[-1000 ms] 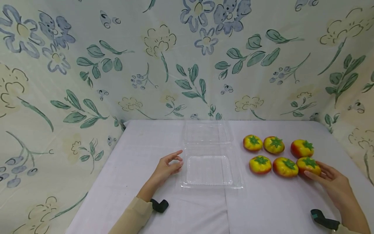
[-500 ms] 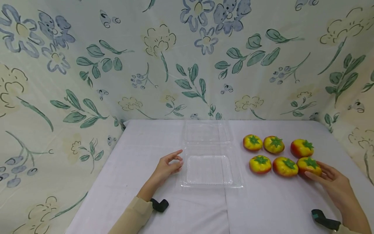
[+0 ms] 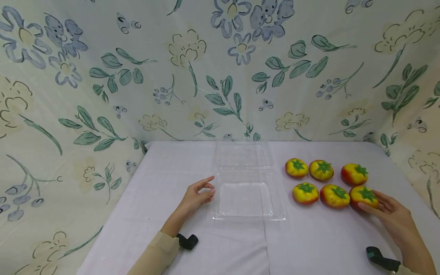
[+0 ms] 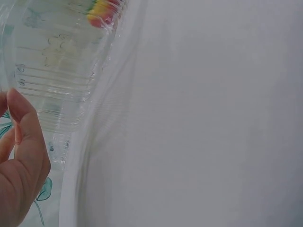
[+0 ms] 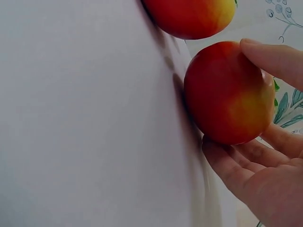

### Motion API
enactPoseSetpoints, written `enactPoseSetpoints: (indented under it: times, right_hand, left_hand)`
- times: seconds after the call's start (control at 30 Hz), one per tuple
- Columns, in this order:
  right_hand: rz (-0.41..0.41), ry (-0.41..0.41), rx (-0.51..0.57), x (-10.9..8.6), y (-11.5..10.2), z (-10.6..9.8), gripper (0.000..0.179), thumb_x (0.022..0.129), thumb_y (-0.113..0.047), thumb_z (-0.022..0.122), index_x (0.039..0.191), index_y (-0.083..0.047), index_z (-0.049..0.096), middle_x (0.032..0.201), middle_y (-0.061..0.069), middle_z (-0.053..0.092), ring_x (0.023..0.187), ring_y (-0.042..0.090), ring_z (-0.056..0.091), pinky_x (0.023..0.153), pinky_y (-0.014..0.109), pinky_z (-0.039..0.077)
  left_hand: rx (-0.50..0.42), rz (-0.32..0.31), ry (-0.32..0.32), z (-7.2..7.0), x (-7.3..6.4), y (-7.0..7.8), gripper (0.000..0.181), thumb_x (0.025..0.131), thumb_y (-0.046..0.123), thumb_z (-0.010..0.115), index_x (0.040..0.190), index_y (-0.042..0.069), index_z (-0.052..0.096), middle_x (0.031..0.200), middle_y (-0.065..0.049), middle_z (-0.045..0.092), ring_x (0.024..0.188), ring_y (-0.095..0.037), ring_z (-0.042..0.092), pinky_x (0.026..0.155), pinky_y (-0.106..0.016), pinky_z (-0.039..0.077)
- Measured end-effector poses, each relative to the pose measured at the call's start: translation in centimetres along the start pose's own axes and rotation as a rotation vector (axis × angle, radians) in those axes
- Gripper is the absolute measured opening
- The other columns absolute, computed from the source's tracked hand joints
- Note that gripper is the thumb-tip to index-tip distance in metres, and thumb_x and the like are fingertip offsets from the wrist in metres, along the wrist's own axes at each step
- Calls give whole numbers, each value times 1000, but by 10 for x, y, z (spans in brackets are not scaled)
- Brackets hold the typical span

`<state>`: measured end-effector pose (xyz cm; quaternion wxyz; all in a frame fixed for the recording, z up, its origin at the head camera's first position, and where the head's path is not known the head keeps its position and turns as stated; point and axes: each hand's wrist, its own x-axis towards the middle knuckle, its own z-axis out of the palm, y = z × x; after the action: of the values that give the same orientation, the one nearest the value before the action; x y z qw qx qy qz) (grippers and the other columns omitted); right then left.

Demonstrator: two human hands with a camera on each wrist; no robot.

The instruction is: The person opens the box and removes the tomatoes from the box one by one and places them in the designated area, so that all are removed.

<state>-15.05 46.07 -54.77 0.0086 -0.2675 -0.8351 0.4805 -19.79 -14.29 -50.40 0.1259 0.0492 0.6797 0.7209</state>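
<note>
My right hand (image 3: 395, 215) holds the front right persimmon (image 3: 364, 195), red-yellow with a green leafy top. In the right wrist view, the thumb presses one side of this persimmon (image 5: 229, 94) and the fingers lie around the other; it sits at the tablecloth. My left hand (image 3: 195, 196) is at the left rim of a clear plastic clamshell container (image 3: 245, 198), thumb and fingertips pinching its edge. The container lies with its lid (image 3: 244, 156) laid back behind it. In the left wrist view, the bent fingers (image 4: 31, 127) meet the container wall (image 4: 57, 90).
Several more persimmons stand in two rows right of the container, among them a back left one (image 3: 296, 168), a back right one (image 3: 354, 174) and a front middle one (image 3: 335, 196). A white cloth (image 3: 302, 240) covers the table; a floral curtain (image 3: 192, 76) hangs behind.
The persimmon in my right hand has tilted slightly, and its green top has shifted a little down. My left hand, the container and the other persimmons stay in place.
</note>
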Motion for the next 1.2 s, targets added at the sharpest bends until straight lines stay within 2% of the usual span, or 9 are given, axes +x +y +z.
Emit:
enactPoseSetpoints:
  times: [0.3,0.7,0.87,0.97,1.2]
  right_hand:
    - [-12,1,1,-5,-8,-2,103,89,-53,69,160,-6,11,161,27,8,145,48,11,113,66,17]
    - [12,2,11,4,3,-2,110,83,-61,70,161,-10,10,162,25,8,146,46,11,113,65,18]
    - [22,-4,5,3,0,-2,110,84,-61,70,161,-10,9,162,25,9,146,46,12,113,65,18]
    - [26,5,-16,-4,-9,-3,107,86,-58,68,160,-8,9,162,24,10,145,46,14,112,65,21]
    - [-10,31,-15,-36,-42,-7,98,93,-48,66,158,-1,9,160,28,11,143,50,15,111,67,20]
  left_hand:
    - [-4,-11,6,0,0,-1,58,92,0,69,147,4,49,109,-8,58,86,-11,63,75,-22,57]
    - [-8,0,13,-1,1,-1,56,92,0,69,145,5,51,107,-6,59,83,-11,62,74,-22,57]
    - [-12,-8,20,-2,0,-1,56,93,1,69,145,7,52,108,-6,59,84,-11,62,76,-22,57]
    - [-17,-4,22,-2,0,-2,55,93,2,69,145,7,52,108,-6,59,84,-11,62,75,-22,57]
    - [-21,3,9,-2,2,-4,56,93,2,68,146,4,49,107,-6,59,82,-11,63,74,-22,57]
